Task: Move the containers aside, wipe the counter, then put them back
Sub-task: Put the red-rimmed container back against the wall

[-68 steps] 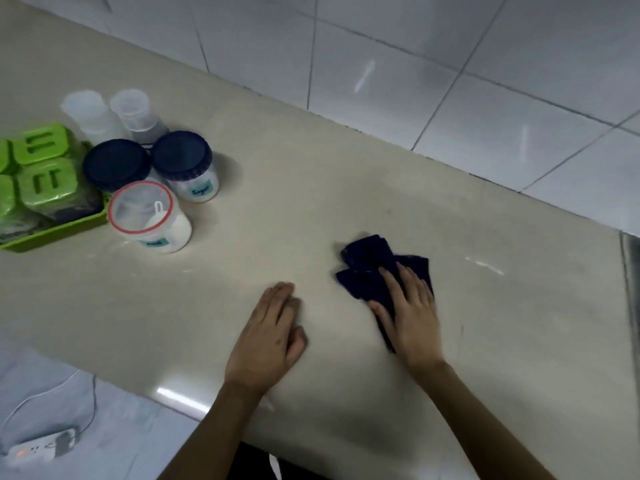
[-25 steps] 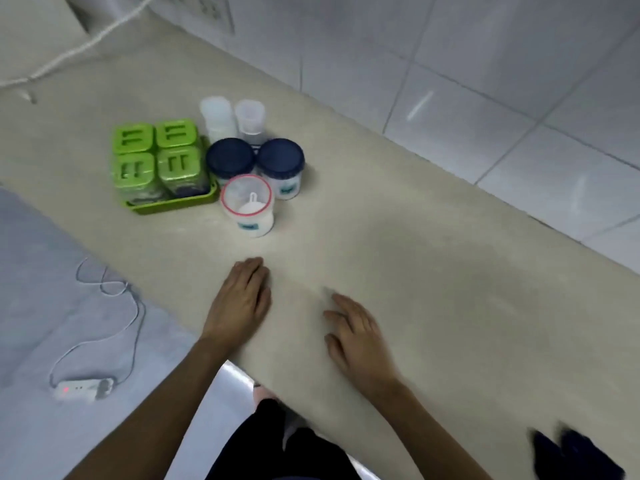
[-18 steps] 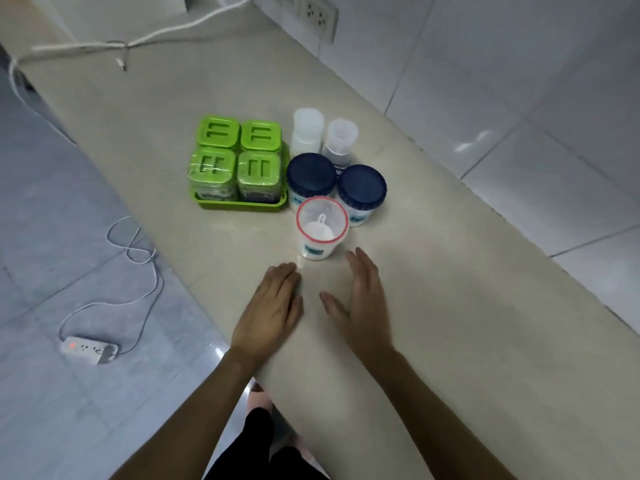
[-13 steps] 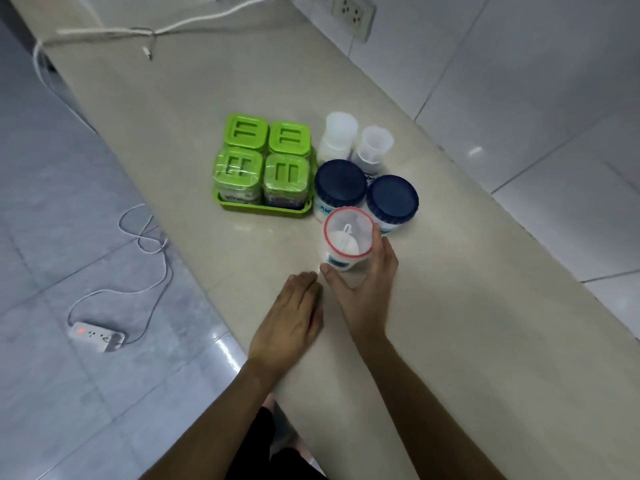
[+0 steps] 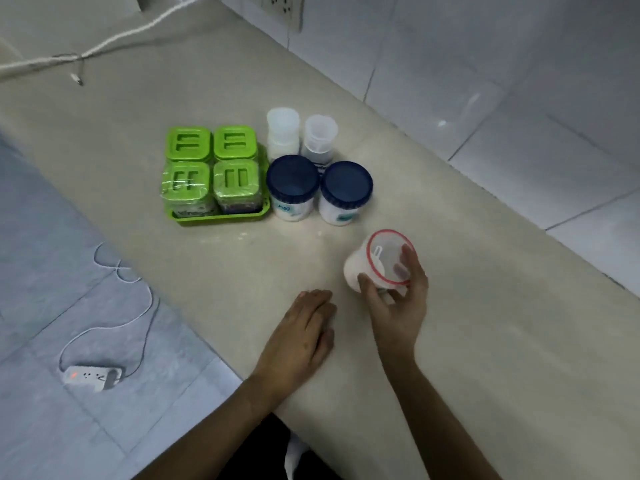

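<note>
Dim, soft light; faint glare spots on the wall tiles, motion blur on the right hand, wide-angle bending at edges.

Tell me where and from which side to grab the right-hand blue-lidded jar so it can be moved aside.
Grip the blue-lidded jar around its white body just under the lid, coming from its right and near side. That flank faces bare counter, while the twin jar stands close on its left and a clear bottle close behind it.

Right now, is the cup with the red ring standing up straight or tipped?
Tipped. The red-rimmed container leans in the right hand, its mouth facing up and sideways, its base off the counter.
</note>
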A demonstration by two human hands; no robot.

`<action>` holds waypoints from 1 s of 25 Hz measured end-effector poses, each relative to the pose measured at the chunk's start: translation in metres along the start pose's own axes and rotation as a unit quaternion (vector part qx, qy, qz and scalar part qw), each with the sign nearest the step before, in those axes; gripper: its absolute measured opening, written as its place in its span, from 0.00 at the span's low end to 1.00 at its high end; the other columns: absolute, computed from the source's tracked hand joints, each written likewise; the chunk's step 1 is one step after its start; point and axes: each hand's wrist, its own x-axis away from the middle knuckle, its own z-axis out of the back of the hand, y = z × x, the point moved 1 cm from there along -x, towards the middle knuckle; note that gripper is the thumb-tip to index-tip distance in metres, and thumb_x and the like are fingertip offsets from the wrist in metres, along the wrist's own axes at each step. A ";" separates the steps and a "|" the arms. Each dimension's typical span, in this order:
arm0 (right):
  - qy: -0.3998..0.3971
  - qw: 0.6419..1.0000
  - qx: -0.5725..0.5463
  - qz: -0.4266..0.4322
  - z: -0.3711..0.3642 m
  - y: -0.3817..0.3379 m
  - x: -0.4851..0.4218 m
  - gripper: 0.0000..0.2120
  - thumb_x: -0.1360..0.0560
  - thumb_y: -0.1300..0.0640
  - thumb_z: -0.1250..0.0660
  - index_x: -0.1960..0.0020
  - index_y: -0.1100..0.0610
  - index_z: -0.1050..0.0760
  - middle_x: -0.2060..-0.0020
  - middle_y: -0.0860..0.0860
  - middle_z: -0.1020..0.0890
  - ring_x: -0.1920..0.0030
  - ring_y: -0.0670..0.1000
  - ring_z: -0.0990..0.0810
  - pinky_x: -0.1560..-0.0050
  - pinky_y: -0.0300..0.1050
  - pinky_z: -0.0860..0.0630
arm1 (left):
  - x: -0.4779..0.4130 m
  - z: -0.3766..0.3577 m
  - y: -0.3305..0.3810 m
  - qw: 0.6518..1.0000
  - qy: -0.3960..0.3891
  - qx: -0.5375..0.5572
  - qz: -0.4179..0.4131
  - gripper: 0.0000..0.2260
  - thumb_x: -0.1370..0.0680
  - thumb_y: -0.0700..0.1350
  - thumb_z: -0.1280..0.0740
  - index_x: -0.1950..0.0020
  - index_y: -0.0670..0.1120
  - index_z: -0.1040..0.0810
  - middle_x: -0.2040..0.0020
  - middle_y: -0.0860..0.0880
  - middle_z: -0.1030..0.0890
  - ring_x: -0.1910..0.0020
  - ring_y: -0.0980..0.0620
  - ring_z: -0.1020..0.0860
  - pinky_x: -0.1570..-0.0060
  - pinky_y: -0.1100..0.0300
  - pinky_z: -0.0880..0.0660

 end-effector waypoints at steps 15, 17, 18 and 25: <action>0.266 0.952 0.124 -0.088 0.373 0.128 -0.055 0.36 0.33 0.54 0.25 0.29 0.45 0.36 0.35 0.51 0.29 0.40 0.43 0.30 0.38 0.44 0.29 | -0.069 -0.157 0.180 0.970 -0.101 -0.072 -0.207 0.20 0.24 0.47 0.40 0.37 0.37 0.25 0.34 0.39 0.26 0.32 0.42 0.29 0.28 0.48 0.41; 0.269 0.952 0.125 -0.081 0.396 0.142 -0.076 0.36 0.33 0.53 0.25 0.29 0.45 0.36 0.35 0.51 0.29 0.40 0.44 0.31 0.37 0.48 0.29 | -0.070 -0.158 0.184 0.972 -0.106 -0.072 -0.197 0.21 0.24 0.48 0.40 0.37 0.37 0.25 0.33 0.39 0.26 0.32 0.42 0.30 0.26 0.49 0.43; 0.270 0.952 0.122 -0.080 0.406 0.147 -0.088 0.36 0.33 0.52 0.25 0.29 0.45 0.36 0.35 0.51 0.29 0.40 0.45 0.31 0.36 0.49 0.29 | -0.071 -0.159 0.186 0.972 -0.109 -0.070 -0.194 0.21 0.24 0.48 0.39 0.37 0.37 0.25 0.32 0.39 0.27 0.31 0.42 0.30 0.25 0.50 0.44; 0.256 0.951 0.154 -0.076 0.438 0.173 -0.142 0.37 0.31 0.50 0.26 0.28 0.47 0.40 0.33 0.54 0.31 0.33 0.53 0.30 0.33 0.51 0.31 | -0.073 -0.155 0.190 0.971 -0.133 -0.076 -0.182 0.22 0.23 0.51 0.40 0.35 0.39 0.26 0.31 0.41 0.28 0.29 0.44 0.33 0.24 0.56 0.48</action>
